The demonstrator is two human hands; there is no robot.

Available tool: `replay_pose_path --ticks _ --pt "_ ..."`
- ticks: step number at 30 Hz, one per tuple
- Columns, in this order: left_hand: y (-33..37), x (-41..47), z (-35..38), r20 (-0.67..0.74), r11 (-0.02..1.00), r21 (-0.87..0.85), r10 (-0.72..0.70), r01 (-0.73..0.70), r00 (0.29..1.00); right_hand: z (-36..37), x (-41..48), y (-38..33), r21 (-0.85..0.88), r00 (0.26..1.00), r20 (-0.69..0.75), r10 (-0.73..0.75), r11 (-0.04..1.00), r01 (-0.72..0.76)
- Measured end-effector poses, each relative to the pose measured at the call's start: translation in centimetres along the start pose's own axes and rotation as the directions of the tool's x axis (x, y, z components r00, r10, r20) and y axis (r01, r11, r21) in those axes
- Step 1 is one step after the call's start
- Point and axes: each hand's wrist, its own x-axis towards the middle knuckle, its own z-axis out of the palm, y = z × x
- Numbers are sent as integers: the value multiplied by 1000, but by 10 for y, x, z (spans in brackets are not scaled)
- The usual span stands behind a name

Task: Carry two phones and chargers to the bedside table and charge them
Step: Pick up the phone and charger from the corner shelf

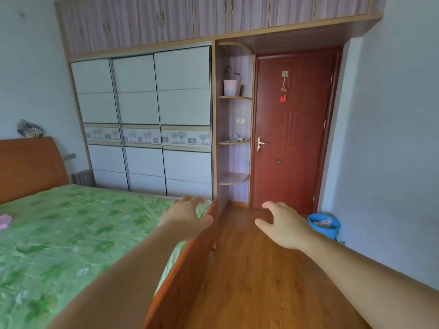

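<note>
Two phones, two chargers: none can be identified with certainty. A pale clutter (235,137) on the middle corner shelf (234,142) may include them, but it is too small to tell.
Left hand (187,214): palm down, fingers spread and relaxed, above the foot corner of the bed (71,233). It holds nothing.
Right hand (282,224): fingers loosely spread, out over the wooden floor (249,281). It holds nothing.
Progress: judged to be at the very start. Nothing is collected, carried or plugged in.
Remaining: find and pick up both phones and both chargers, carry them to the bedside, and connect them.
Clutter relative to hands: well apart from both, ahead and higher, just left of the red door (294,129), nearer the right hand's line.
Destination: the low grey unit (83,178) beside the headboard (28,167) is probably the bedside table. A wall socket (69,156) sits above it. Both are across the bed, well apart from both hands.
</note>
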Motion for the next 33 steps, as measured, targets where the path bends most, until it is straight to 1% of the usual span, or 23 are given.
replay_pose_path --ticks 3,4,6,9,14,20,24,27,29,33 --pt "-25 59 20 -1 999 -21 -38 38 999 19 69 2 -19 1000 -16 8 1000 -8" --pt "-33 81 25 15 998 -24 -64 65 998 23 93 1 -29 1000 -2 9 1000 -9" --pt "-45 131 32 11 996 -49 -76 77 997 28 147 -2 -59 1000 -12 -9 998 8" --pt "-57 201 36 1 997 -61 -47 47 999 34 216 1 -84 999 -47 -13 996 9" --pt "-61 294 50 12 998 -53 -24 24 1000 42 303 25 -99 999 -51 7 995 -12" --pt "-54 407 97 40 999 -30 17 -15 999 59 413 79 -91 997 -58 41 995 -47" --pt "-44 501 130 37 999 -2 44 -44 998 61 506 133 -58 995 -85 45 997 -50" --pt "-34 579 149 27 1000 -10 18 -18 999 58 582 174 -2 991 -114 67 998 -68" --pt "-29 626 161 25 1000 -22 -4 4 1000 61 627 194 4 993 -101 67 998 -67" --pt "-20 709 188 35 1000 -15 13 -13 999 69 708 226 8 996 -67 57 998 -57"
